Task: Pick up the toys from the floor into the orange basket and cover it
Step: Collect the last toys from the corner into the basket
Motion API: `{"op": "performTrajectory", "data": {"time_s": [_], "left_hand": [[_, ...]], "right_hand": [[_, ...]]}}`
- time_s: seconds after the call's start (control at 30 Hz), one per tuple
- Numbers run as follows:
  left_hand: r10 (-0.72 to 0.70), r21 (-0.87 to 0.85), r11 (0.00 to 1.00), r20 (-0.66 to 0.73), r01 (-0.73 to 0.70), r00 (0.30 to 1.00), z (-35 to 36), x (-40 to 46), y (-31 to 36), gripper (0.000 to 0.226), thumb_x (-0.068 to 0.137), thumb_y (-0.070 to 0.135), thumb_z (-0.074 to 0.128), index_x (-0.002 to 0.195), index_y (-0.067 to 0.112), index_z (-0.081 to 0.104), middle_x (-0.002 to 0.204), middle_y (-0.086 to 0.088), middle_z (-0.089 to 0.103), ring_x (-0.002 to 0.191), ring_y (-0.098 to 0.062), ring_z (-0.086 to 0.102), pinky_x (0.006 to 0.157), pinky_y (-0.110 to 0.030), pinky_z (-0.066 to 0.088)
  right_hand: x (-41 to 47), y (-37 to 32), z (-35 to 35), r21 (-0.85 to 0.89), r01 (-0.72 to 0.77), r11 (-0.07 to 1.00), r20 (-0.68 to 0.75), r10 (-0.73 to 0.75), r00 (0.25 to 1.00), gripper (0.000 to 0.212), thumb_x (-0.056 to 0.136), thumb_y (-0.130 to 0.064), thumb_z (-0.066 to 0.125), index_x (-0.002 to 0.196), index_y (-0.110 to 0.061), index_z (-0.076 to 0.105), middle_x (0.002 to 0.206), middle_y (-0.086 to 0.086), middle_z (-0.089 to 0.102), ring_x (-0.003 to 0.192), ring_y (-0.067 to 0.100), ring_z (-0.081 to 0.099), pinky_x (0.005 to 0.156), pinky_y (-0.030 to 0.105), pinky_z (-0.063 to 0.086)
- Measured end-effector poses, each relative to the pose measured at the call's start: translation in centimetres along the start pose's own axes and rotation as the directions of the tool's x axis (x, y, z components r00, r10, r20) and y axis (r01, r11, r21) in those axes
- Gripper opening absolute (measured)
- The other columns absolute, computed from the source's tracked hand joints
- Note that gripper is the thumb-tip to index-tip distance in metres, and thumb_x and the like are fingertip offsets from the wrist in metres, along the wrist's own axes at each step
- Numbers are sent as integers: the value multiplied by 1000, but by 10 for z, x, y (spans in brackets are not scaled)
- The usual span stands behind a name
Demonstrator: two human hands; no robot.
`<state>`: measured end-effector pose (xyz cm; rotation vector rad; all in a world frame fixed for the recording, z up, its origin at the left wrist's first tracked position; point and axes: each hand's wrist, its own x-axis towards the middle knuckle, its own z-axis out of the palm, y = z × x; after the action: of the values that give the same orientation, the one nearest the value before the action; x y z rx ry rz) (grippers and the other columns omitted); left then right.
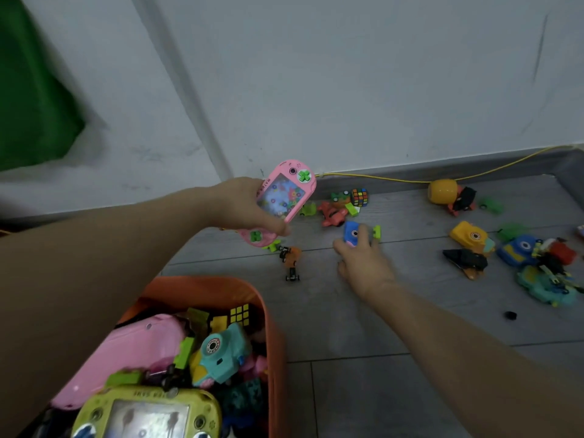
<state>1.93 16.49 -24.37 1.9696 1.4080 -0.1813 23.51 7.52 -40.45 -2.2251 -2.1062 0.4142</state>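
My left hand grips a pink handheld water game in the air, above the floor and just beyond the orange basket. The basket stands at the lower left and holds several toys, among them a pink console, a yellow-green water game and a teal toy camera. My right hand reaches onto the grey floor and its fingers curl round a small blue toy camera. More toys lie loose on the floor by the wall and at the right.
Near the wall lie a small puzzle cube, a red toy car and green pieces. A tiny orange buggy sits in front of the basket. A yellow egg, a yellow toy camera and a blue toy crowd the right. A yellow cable runs along the skirting.
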Motion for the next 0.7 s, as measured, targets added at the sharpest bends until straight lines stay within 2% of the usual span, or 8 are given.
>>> {"op": "performTrajectory", "data": {"time_s": [0.13,0.27,0.33,0.4,0.5,0.57,0.63,0.7], "left_hand": [[38,-26,999,2,-38,999,6,-6,1,48,67,49,86,107,37,62,101,8,70,93,-13,67,88,-35,57],[59,-20,998,1,-59,998,8,-12,6,55,62,53,86,110,40,61,103,10,69,96,-13,67,90,-36,57],[50,-4,999,1,-50,999,5,-17,11,51,64,54,85,107,37,64,102,8,70,95,-15,68,89,-37,57],[58,0,998,-5,-58,998,-1,-25,18,43,68,50,85,102,32,66,99,7,71,92,-15,69,86,-35,58],[112,-46,992,-47,-114,993,-16,-46,28,38,71,45,85,101,30,67,95,8,72,89,-12,70,79,-27,58],[133,-84,987,-72,-139,989,-31,-67,34,37,73,43,84,103,28,66,94,7,74,86,-11,71,77,-27,59],[138,-117,982,-81,-146,987,-45,-91,37,29,75,38,83,96,28,66,87,8,74,80,-9,72,71,-24,56],[147,-137,978,-84,-158,986,-55,-115,33,25,75,35,84,91,27,66,83,7,75,77,-9,72,71,-24,54]], "right_hand": [[-3,5,0,95,4,995,-15,-3,1000,36,88,-11,53,123,-20,48,146,22,18,109,40,49,84,38,47],[-9,9,-4,302,-25,953,-92,55,994,22,85,-11,59,104,-20,50,136,18,27,84,34,54,81,39,52],[-10,11,-16,369,-53,928,-133,109,985,21,84,-14,60,102,-19,51,125,14,31,72,30,51,78,37,51],[-9,10,-33,450,-78,890,-136,155,979,19,85,-16,60,101,-20,52,118,14,35,70,30,51,71,31,46],[-13,-3,-65,588,-14,808,-156,131,979,19,82,-18,61,86,-33,50,107,20,48,68,31,55,63,31,50],[-22,-18,-89,670,46,741,-187,108,976,24,83,-18,62,79,-36,47,104,21,52,58,30,56,48,25,52],[-32,-36,-115,733,104,672,-216,85,973,24,85,-14,62,82,-35,49,107,18,53,53,29,57,42,18,46],[-47,-59,-143,801,175,573,-230,24,973,18,87,-9,60,90,-24,51,103,11,55,55,27,56,45,22,50]]}}
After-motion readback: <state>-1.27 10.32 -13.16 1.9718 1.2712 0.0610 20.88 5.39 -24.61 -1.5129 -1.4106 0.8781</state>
